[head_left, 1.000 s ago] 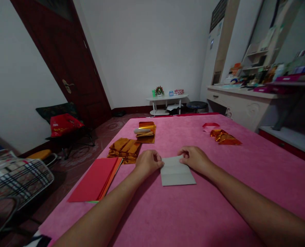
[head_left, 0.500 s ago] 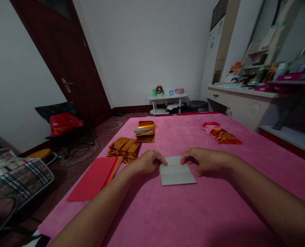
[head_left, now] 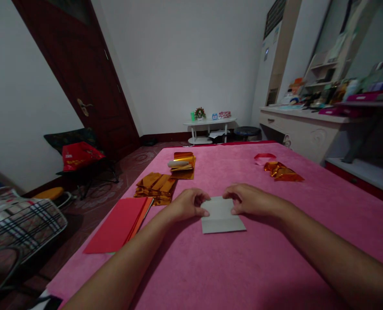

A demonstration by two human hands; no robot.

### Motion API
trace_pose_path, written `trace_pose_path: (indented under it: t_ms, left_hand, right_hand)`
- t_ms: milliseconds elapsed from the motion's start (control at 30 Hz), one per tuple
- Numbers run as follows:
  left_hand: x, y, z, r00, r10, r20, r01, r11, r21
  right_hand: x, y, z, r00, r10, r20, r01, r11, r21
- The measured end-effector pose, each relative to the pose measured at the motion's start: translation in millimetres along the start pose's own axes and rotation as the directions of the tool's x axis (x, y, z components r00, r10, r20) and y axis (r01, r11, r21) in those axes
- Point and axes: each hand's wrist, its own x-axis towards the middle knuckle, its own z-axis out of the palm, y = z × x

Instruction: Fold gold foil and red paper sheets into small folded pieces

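A grey sheet of paper with a crease across it lies on the pink cloth in front of me. My left hand grips its left edge, thumb low and fingers at the upper left corner. On the other side my right hand grips the upper right part, with the thumb on the paper and the fingers curled at the far edge. The near part of the sheet lies uncovered by either hand.
Red paper sheets lie at the left, beside folded gold foil. Farther back is a gold stack with a pale oval object on it. Orange foil and a red ribbon lie back right.
Both thumbs have shifted onto the side parts of the grey paper. My right hand has moved slightly left and closed on the sheet; the uncreased far part now looks larger.
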Motion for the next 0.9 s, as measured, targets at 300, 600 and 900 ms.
trace_pose_path:
  t_ms: [300,600,900]
  left_hand:
    - [-3.5,13.1,1.4,0.971,0.214,0.106,-0.234,0.943,0.237]
    - [-9.1,30.1,-15.7,0.913,0.216,0.347,-0.341,0.87,0.355]
    - [-13.3,29.2,-15.3,0.966,0.044,0.254,-0.095,0.977,0.193]
  right_hand:
    - [-1.0,-1.8,-2.9,0.993,-0.044,0.108,0.057,0.991,-0.123]
    - [-28.8,-38.9,-6.7,0.989,0.027,0.142,0.017,0.952,-0.305]
    - [-10.9,-9.9,5.4,1.0,-0.002,0.008,0.002,0.999,0.032]
